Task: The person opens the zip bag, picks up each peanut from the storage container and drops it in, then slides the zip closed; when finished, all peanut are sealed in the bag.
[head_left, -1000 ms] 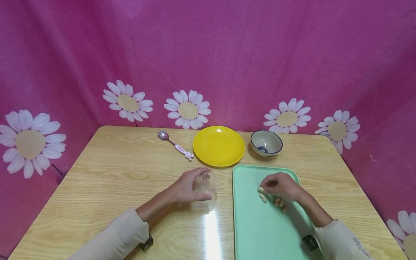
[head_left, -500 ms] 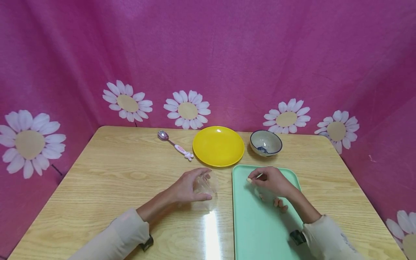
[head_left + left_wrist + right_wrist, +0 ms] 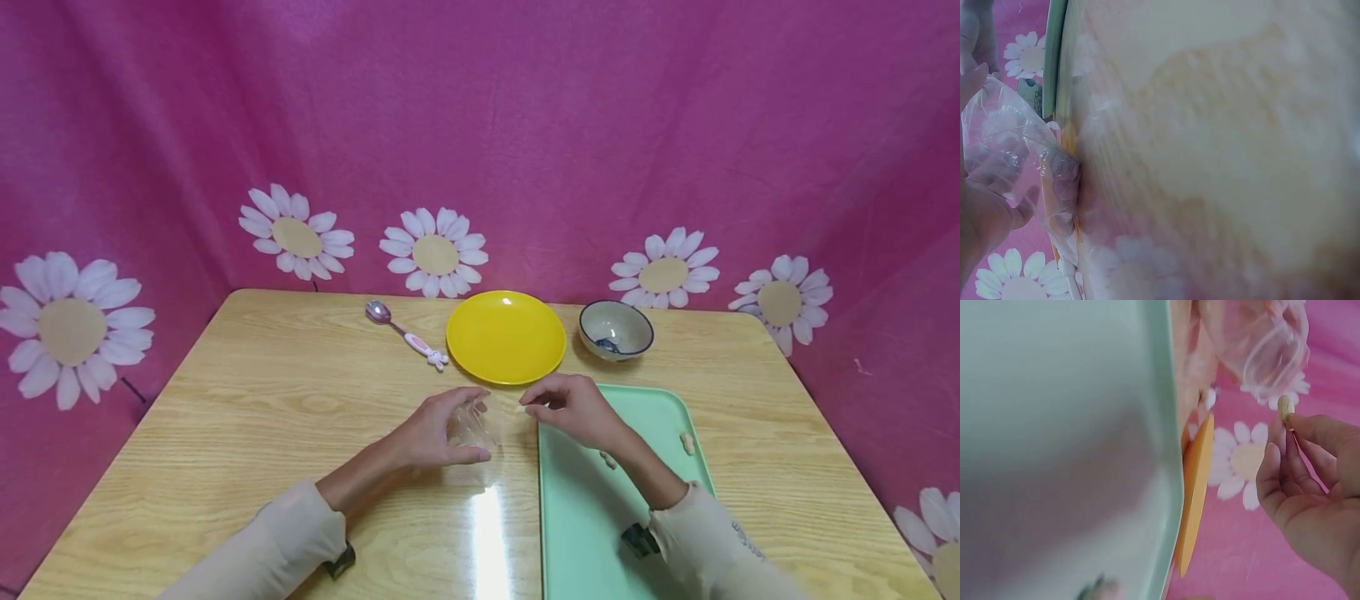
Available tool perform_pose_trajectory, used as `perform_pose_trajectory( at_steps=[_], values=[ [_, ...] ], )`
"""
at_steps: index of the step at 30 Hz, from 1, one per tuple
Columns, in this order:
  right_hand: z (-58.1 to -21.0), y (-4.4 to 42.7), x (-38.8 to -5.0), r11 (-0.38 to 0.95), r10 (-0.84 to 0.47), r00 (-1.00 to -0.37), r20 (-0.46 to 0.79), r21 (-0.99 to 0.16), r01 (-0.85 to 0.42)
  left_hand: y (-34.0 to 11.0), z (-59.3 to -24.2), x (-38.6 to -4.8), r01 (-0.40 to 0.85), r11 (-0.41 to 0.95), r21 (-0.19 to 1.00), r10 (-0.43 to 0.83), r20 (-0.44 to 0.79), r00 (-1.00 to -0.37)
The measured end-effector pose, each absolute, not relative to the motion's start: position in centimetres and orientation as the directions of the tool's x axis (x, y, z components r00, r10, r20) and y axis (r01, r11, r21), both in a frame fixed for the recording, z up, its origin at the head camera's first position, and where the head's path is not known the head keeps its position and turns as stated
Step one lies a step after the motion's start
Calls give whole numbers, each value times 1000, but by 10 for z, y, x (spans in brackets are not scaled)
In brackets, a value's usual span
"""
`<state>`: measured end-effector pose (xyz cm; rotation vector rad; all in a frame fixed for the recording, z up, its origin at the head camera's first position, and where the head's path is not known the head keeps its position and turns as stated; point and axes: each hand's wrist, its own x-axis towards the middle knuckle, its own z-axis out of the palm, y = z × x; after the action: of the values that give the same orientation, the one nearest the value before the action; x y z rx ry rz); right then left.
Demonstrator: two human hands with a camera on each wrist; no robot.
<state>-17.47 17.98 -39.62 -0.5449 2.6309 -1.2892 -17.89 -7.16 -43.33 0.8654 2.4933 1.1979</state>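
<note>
My left hand (image 3: 431, 433) holds a clear plastic bag (image 3: 474, 427) over the wooden table, thumb and fingers spread around its mouth. Crinkled see-through film shows at that hand in the left wrist view. Just right of the bag, my right hand (image 3: 579, 412) pinches a peanut (image 3: 1285, 406) between thumb and fingertips. The right wrist view shows the peanut close to the bag, apart from it. Beneath the right forearm lies a green tray (image 3: 585, 525). On it are a peanut (image 3: 687, 443) by the right rim and another peanut (image 3: 607, 460) partly covered by the arm.
A yellow plate (image 3: 506, 337) stands behind both hands. To its right is a patterned bowl (image 3: 616, 330), to its left a spoon (image 3: 408, 337) with a pink rabbit handle. A pink flowered curtain (image 3: 525, 150) hangs along the table's back edge.
My right hand has carried the pinched peanut leftward from over the tray to beside the bag. A peanut at the tray's right rim has come into view. The left hand stays put.
</note>
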Motion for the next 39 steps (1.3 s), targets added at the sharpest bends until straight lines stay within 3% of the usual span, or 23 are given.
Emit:
perform_pose_trajectory(
  at_steps=[14, 24, 39],
  values=[
    [-391, 154, -174, 509, -482, -874, 65, -791, -339, -72, -436, -180, 480, 452, 752, 617, 125, -777],
    [-390, 178, -172, 558, -395, -919, -3, -795, -237, -72, -434, -180, 457, 474, 753, 618, 85, -781],
    [-389, 231, -166, 628, -382, -924, -33, -742, -234, -73, -434, -179, 452, 482, 750, 616, 77, -784]
  ],
)
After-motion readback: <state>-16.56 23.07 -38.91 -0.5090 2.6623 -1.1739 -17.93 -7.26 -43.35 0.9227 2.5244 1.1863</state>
